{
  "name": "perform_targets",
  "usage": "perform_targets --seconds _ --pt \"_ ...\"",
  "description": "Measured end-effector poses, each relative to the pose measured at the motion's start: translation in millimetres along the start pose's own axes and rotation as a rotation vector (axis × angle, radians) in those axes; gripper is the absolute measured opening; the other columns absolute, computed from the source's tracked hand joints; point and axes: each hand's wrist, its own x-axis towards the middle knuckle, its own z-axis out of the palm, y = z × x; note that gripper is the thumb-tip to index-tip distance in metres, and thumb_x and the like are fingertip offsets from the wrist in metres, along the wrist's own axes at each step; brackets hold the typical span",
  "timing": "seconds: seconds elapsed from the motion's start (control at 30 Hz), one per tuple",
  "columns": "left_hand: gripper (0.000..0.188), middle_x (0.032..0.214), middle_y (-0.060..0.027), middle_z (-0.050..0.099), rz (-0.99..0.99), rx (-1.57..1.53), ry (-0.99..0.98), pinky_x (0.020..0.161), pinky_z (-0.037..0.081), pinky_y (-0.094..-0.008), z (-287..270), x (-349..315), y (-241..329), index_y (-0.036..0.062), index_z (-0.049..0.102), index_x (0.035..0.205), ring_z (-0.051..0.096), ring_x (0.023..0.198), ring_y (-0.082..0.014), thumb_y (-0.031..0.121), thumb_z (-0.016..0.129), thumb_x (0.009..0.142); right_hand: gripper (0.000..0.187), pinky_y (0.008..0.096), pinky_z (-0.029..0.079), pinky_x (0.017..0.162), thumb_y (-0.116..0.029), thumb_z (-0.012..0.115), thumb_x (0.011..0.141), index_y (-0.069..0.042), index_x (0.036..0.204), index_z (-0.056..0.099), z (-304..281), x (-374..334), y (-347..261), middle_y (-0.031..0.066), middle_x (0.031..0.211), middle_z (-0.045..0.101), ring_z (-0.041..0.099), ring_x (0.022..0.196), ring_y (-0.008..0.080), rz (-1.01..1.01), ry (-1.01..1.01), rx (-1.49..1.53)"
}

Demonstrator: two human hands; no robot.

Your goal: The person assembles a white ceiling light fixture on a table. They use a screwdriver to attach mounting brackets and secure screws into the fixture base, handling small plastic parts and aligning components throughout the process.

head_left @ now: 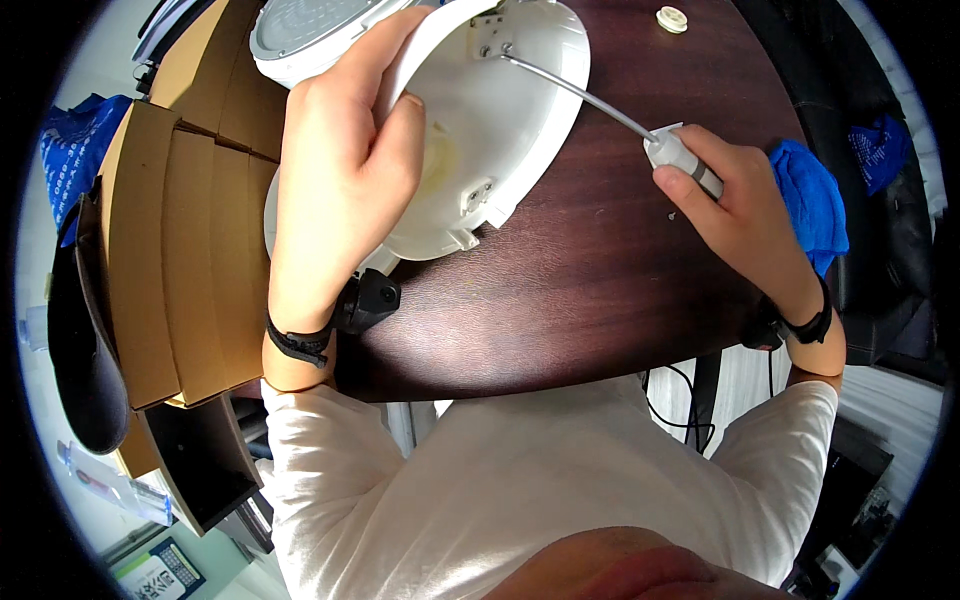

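My left hand (pixel 355 150) grips the rim of a white round plastic housing (pixel 530 130), holding it tilted so its hollow inside shows. Closed around the light handle of a screwdriver (pixel 590 98) is my right hand (pixel 735 185). The shaft slants up and left into the housing. Its tip meets a screw at a small metal bracket (pixel 492 35) on the inner wall near the top. A second small bracket (pixel 478 196) sits lower on the inside, near the rim. On the table to the right of the housing lies a tiny screw (pixel 671 216).
The dark wood-grain table (pixel 560 320) has a curved front edge. Behind my left hand stands a white round piece with a grey top (pixel 310 30). A small cream disc (pixel 672 19) lies at the back. Blue cloth (pixel 808 200) is at the right, cardboard boxes (pixel 190 270) at the left.
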Motion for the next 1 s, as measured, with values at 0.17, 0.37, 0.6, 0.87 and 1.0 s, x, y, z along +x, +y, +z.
perform_targets --seconds 0.17,0.37,0.6,0.87,1.0 --pt "0.048 0.111 -0.016 0.068 -0.006 0.05 -0.013 0.094 0.046 -0.0287 -1 0 1 -0.0019 0.058 0.128 0.064 0.104 -0.0172 -0.004 0.046 0.082 0.028 0.0367 0.048 0.055 -0.026 0.066 0.093 -0.001 0.103 0.062 3 7 7 0.017 0.076 0.065 0.065 0.063 0.0313 -0.122 0.066 -0.157" --pt "0.048 0.109 -0.0158 0.068 0.021 0.006 0.008 0.094 0.046 -0.0287 2 1 1 -0.0016 0.058 0.128 0.064 0.103 -0.0172 -0.004 0.046 0.082 0.029 0.0381 0.049 0.057 -0.027 0.067 0.092 0.0 0.104 0.062 2 10 4 0.018 0.08 0.066 0.066 0.067 0.0336 -0.122 0.056 -0.154" --pt "0.048 0.109 -0.0161 0.068 0.047 -0.024 -0.064 0.093 0.045 -0.0286 -6 0 9 -0.0009 0.059 0.128 0.064 0.103 -0.0173 -0.004 0.045 0.082 0.028 0.0382 0.049 0.057 -0.027 0.066 0.093 -0.001 0.104 0.062 1 9 4 0.0179 0.078 0.066 0.066 0.066 0.0336 -0.112 0.062 -0.131" --pt "0.048 0.109 -0.0161 0.068 0.069 -0.084 -0.025 0.094 0.045 -0.0284 -2 -1 10 -0.0016 0.059 0.127 0.063 0.104 -0.0175 -0.004 0.045 0.082 0.027 0.0375 0.048 0.055 -0.026 0.064 0.094 0.0 0.103 0.062 0 7 3 0.0174 0.076 0.065 0.065 0.063 0.0319 -0.075 0.045 -0.094" --pt "0.047 0.109 -0.0163 0.068 0.046 -0.06 -0.013 0.094 0.045 -0.0286 0 -3 11 -0.0017 0.059 0.127 0.064 0.104 -0.0178 -0.003 0.045 0.082 0.027 0.0359 0.047 0.053 -0.026 0.063 0.095 0.0 0.103 0.062 2 7 3 0.0171 0.074 0.065 0.065 0.061 0.0303 -0.044 0.023 -0.057"
